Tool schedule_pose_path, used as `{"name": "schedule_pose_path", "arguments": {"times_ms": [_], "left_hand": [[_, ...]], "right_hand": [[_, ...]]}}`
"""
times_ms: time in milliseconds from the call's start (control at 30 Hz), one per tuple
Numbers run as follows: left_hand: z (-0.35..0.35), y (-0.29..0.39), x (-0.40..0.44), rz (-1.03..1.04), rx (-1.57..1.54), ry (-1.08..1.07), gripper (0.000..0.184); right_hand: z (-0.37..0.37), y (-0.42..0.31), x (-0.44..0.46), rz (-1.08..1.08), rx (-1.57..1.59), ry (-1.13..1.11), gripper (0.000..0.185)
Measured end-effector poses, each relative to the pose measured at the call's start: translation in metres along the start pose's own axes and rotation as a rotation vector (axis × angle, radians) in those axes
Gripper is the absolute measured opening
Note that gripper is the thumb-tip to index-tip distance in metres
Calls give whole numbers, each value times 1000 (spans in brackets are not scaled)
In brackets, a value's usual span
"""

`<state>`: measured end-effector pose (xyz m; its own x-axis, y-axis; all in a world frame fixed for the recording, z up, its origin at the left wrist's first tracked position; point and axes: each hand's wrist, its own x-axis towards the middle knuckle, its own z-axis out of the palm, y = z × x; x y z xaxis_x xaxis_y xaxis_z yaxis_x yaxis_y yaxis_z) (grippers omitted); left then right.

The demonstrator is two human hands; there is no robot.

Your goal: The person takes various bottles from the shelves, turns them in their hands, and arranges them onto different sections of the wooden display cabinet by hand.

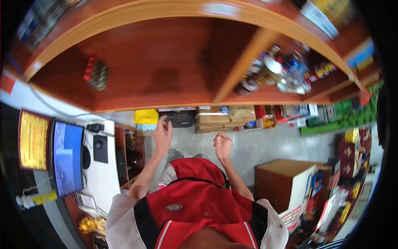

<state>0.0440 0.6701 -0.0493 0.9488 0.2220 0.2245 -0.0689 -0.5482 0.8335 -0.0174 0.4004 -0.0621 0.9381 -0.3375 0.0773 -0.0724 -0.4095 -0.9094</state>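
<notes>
My left hand (163, 135) is raised in front of my body, below the wooden shelf (157, 106). Its fingers are apart and hold nothing, near a black case (181, 118) on the floor. To the right, my right hand (223, 145) is curled over the grey floor, in front of stacked brown cardboard (213, 120). Whether anything lies inside its fingers cannot be made out. Neither hand touches the shelf or the boxes.
Small red-capped bottles (96, 74) stand on the shelf's left; glassware (292, 74) fills a right compartment. A white desk (103, 166) with a monitor (68, 157) is at left. A brown cabinet (273, 182) stands at right, green crates (331, 120) behind.
</notes>
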Motion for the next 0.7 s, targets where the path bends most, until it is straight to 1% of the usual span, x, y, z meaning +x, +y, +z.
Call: {"name": "schedule_pose_path", "arguments": {"times_ms": [33,67,100,133,167,233,267,367,433,500,567,700], "left_hand": [[31,9,-21,12,-51,-115,36],[61,20,-40,18,-95,-231,31],[89,34,-58,45,-86,-273,31],[115,50,-75,93,-88,-347,29],[139,66,-88,147,-92,-419,26],[175,109,-109,204,-88,-538,25],[194,132,-117,227,-94,-609,23],[241,177,-138,353,-112,-709,21],[266,202,-145,372,-120,-773,21],[291,219,-148,317,-152,-883,21],[321,227,-149,338,-142,-951,22],[385,244,-150,343,-183,-1010,23]], "right_hand": [[-29,19,-9,18,8,47,46],[-56,40,-20,82,35,95,44],[-82,57,-32,149,67,142,43],[-107,68,-42,182,93,196,37],[-128,78,-50,202,114,245,37],[-172,89,-62,348,174,324,36],[-184,111,-68,309,160,407,33],[-228,127,-72,356,228,512,34],[-253,139,-69,411,244,534,34],[-267,153,-68,479,253,554,34],[-280,176,-62,384,222,629,33],[-311,211,-37,555,270,677,32]]}}
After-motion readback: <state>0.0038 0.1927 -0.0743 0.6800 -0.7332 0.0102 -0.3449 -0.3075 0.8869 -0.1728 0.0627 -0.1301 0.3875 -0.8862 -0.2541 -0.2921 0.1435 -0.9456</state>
